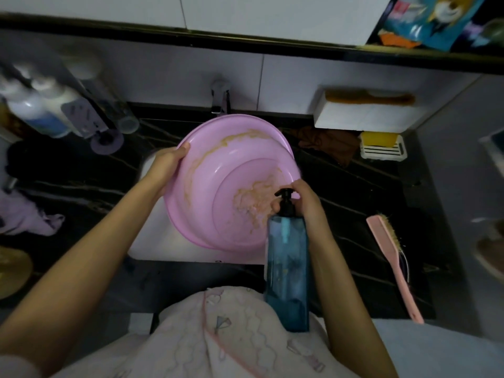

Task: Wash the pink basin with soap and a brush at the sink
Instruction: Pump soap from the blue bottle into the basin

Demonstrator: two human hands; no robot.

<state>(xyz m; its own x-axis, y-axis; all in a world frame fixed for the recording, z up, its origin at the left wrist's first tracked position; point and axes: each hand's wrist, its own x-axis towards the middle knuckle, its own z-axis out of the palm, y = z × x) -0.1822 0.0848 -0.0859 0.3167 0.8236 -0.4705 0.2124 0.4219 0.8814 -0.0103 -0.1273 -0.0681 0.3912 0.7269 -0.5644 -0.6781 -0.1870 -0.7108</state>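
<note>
A pink basin smeared with tan grime is tilted over the white sink. My left hand grips its left rim. A tall blue soap bottle with a black pump stands upright at the basin's near right edge. My right hand is curled around the black pump head, whose nozzle points over the basin. A pink brush with bristles lies on the dark counter to the right, apart from both hands.
The faucet stands behind the basin. Bottles crowd the back left. A white soap dish with a yellow bar and a brown cloth sit at the back right. A purple cloth lies at left.
</note>
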